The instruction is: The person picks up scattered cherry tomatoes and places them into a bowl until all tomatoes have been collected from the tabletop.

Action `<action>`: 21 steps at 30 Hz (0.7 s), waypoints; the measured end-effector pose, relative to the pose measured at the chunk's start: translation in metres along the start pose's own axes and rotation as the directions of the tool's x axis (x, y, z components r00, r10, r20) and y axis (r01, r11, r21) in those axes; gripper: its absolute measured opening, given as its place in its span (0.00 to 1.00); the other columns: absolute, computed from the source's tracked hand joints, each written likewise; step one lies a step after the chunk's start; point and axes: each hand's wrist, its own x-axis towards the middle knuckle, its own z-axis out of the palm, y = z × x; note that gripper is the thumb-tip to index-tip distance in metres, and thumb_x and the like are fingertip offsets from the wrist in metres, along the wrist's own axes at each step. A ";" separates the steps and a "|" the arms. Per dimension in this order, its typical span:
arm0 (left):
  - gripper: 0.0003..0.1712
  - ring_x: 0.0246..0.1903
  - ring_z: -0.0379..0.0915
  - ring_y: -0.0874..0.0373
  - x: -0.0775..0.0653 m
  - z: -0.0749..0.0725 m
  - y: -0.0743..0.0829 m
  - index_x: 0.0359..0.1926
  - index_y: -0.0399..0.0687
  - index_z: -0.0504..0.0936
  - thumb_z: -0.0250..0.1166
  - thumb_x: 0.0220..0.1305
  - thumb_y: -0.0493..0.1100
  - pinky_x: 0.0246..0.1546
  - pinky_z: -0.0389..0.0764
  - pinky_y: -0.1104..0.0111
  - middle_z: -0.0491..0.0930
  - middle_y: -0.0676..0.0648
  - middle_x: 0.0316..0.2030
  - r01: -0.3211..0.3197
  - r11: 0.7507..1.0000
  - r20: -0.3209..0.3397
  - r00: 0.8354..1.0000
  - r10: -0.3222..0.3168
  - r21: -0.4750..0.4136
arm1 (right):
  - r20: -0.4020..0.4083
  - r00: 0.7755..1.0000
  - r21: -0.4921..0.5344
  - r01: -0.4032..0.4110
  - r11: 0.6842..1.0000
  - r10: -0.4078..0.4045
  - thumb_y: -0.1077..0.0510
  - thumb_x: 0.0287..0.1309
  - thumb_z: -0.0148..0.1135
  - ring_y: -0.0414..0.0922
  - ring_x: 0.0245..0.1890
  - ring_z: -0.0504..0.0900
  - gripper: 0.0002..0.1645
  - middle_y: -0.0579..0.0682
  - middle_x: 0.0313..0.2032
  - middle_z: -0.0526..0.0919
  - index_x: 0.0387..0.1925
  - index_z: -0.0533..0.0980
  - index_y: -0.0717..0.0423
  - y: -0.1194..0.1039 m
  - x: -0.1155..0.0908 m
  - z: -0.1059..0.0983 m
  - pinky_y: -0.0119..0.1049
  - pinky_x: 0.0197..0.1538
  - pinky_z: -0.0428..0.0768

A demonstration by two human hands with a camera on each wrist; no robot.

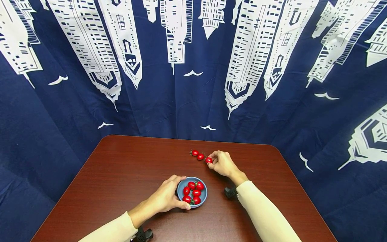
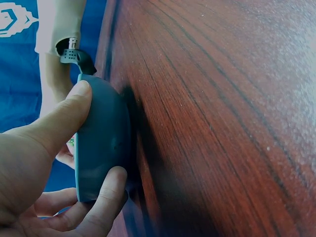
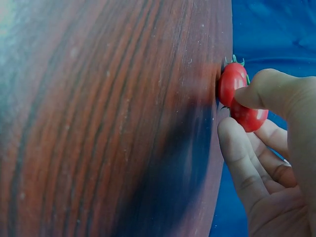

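Observation:
A small blue bowl (image 1: 206,194) with several red cherry tomatoes (image 1: 197,193) inside stands on the table. My left hand (image 1: 165,196) grips it from the left, thumb at the near rim and fingers round the far side. The left wrist view shows the thumb and fingertips against the outer wall of the bowl (image 2: 103,143). Farther back, my right hand (image 1: 224,164) pinches a cherry tomato (image 1: 209,160) between thumb and fingers; its stem end points left. In the right wrist view, the thumb partly covers that cherry tomato (image 3: 251,118).
Two more cherry tomatoes (image 1: 198,155) with green stems lie just left of the right hand. The brown wooden table (image 1: 127,168) has rounded far corners. Behind it hangs a dark blue cloth (image 1: 157,101) printed with white buildings and birds.

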 end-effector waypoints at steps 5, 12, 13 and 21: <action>0.62 0.68 0.84 0.39 0.000 -0.001 0.001 0.78 0.29 0.78 0.98 0.48 0.52 0.74 0.84 0.41 0.85 0.37 0.67 -0.006 1.000 -0.003 1.000 0.006 0.002 | -0.007 1.000 0.005 -0.001 1.000 0.001 0.62 0.60 0.81 0.36 0.32 0.85 0.13 0.54 0.39 0.92 0.47 0.91 0.60 -0.003 -0.002 -0.001 0.26 0.38 0.82; 0.62 0.67 0.84 0.40 0.000 0.000 0.000 0.78 0.30 0.79 0.98 0.48 0.52 0.74 0.84 0.42 0.86 0.37 0.66 -0.009 1.000 -0.003 1.000 0.009 0.008 | -0.019 0.999 -0.008 0.039 0.999 -0.039 0.63 0.60 0.81 0.36 0.31 0.85 0.14 0.52 0.38 0.91 0.48 0.90 0.60 -0.009 -0.008 -0.006 0.27 0.37 0.83; 0.62 0.67 0.84 0.40 0.001 0.000 0.000 0.78 0.30 0.79 0.98 0.48 0.52 0.74 0.85 0.42 0.86 0.37 0.66 -0.011 1.000 -0.003 1.000 0.011 0.009 | -0.023 0.999 -0.008 0.048 0.999 -0.048 0.63 0.59 0.81 0.36 0.32 0.86 0.14 0.52 0.38 0.91 0.48 0.90 0.60 -0.010 -0.009 -0.007 0.27 0.37 0.83; 0.63 0.68 0.84 0.40 0.000 0.000 0.000 0.78 0.29 0.78 0.98 0.49 0.52 0.74 0.84 0.41 0.85 0.36 0.67 -0.005 1.000 0.000 1.000 0.005 0.003 | -0.045 0.993 0.032 0.115 0.993 -0.113 0.63 0.60 0.81 0.35 0.33 0.86 0.16 0.51 0.40 0.90 0.50 0.90 0.60 -0.018 -0.014 -0.010 0.27 0.39 0.86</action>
